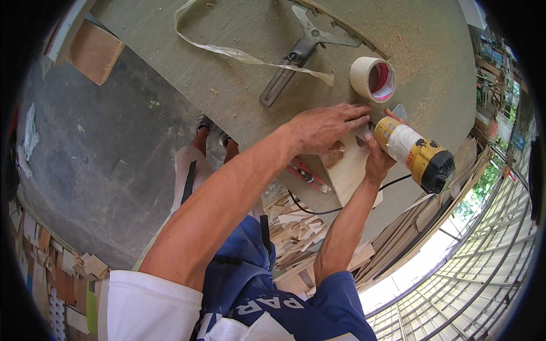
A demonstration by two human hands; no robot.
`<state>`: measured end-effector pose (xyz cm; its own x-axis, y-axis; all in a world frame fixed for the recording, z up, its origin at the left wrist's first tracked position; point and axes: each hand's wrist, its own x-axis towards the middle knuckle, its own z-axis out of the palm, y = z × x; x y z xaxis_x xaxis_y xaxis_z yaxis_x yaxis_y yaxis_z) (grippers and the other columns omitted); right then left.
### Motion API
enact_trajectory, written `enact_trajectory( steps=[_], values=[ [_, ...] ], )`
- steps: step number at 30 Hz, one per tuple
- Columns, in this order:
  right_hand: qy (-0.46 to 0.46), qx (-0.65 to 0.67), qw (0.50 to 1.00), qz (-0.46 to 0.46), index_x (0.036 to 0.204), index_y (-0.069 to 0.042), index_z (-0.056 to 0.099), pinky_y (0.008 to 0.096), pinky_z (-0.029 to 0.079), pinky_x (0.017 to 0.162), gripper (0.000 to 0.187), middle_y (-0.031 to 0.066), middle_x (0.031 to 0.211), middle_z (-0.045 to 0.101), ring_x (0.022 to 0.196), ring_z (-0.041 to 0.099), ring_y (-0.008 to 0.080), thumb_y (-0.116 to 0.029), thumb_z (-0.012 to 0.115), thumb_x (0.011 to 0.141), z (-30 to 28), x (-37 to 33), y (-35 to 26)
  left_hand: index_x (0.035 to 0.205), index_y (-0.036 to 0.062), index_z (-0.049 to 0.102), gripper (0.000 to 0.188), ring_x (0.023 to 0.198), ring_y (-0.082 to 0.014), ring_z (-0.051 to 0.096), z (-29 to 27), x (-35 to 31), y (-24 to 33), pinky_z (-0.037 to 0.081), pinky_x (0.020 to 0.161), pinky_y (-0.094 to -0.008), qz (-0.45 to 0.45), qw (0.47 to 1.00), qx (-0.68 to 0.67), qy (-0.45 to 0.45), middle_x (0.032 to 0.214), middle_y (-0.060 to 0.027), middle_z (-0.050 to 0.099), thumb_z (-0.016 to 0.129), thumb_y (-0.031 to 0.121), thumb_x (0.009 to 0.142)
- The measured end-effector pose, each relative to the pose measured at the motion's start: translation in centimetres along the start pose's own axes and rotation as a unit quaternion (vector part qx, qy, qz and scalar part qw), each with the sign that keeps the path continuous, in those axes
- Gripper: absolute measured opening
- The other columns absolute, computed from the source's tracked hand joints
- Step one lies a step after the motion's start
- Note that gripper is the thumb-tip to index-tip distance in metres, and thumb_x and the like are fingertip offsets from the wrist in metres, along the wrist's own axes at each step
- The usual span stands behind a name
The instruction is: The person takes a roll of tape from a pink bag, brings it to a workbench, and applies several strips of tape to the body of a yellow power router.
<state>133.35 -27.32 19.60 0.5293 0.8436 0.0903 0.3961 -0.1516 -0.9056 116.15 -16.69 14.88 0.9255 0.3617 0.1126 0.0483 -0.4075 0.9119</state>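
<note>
A yellow and black trim router, its body wrapped in white tape, lies tilted with its black end toward the lower right. My right hand is closed around its front end, thumb on the near side and fingers behind. My left hand reaches across from the left, its fingers bent together at the router's tip. What they pinch is too small to make out. Below both hands lies a pale wooden board. Red-handled pliers rest beside it, partly under my left forearm. A black cord curves past the board.
Beyond my hands a roll of masking tape stands on the grey worktable. A metal measuring tool and a clear plastic strip lie farther left. Sawdust is scattered about. Wood offcuts pile below the table edge.
</note>
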Motion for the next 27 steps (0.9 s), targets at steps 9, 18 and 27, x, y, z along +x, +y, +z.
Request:
enact_trajectory(
  steps=[9, 18, 27],
  values=[
    [-0.011, 0.0, 1.0, 0.009, 0.137, -0.006, 0.055, 0.0351, 0.041, 0.109, 0.075, 0.0096, 0.138, 0.056, 0.124, 0.053, 0.0215, -0.002, 0.081, 0.067, -0.2, 0.1, 0.1, 0.159, 0.0032, 0.029, 0.096, 0.152, -0.0319, 0.031, 0.2, 0.1, -0.4, 0.037, 0.123, -0.0399, 0.011, 1.0, -0.003, 0.013, 0.167, -0.0122, 0.026, 0.082, 0.014, 0.079],
    [-0.019, -0.013, 1.0, 0.007, 0.136, -0.006, 0.055, 0.0367, 0.043, 0.108, 0.074, 0.0105, 0.136, 0.058, 0.123, 0.055, 0.0231, -0.007, 0.083, 0.068, 0.1, -0.8, -0.6, 0.161, 0.0042, 0.022, 0.102, 0.152, -0.0327, 0.03, 0.2, -0.1, -0.1, 0.037, 0.123, -0.0404, 0.013, 1.0, -0.005, 0.025, 0.167, -0.0136, 0.026, 0.083, 0.014, 0.079],
    [-0.014, -0.042, 0.999, 0.003, 0.135, -0.006, 0.058, 0.0373, 0.043, 0.109, 0.074, 0.0108, 0.135, 0.059, 0.124, 0.056, 0.0238, -0.01, 0.085, 0.067, 0.6, -2.1, -1.3, 0.16, 0.0041, 0.025, 0.101, 0.151, -0.0332, 0.032, -0.2, 0.0, -0.1, 0.036, 0.124, -0.0403, 0.011, 0.999, -0.014, 0.027, 0.165, -0.0146, 0.03, 0.084, 0.014, 0.077]
  ],
)
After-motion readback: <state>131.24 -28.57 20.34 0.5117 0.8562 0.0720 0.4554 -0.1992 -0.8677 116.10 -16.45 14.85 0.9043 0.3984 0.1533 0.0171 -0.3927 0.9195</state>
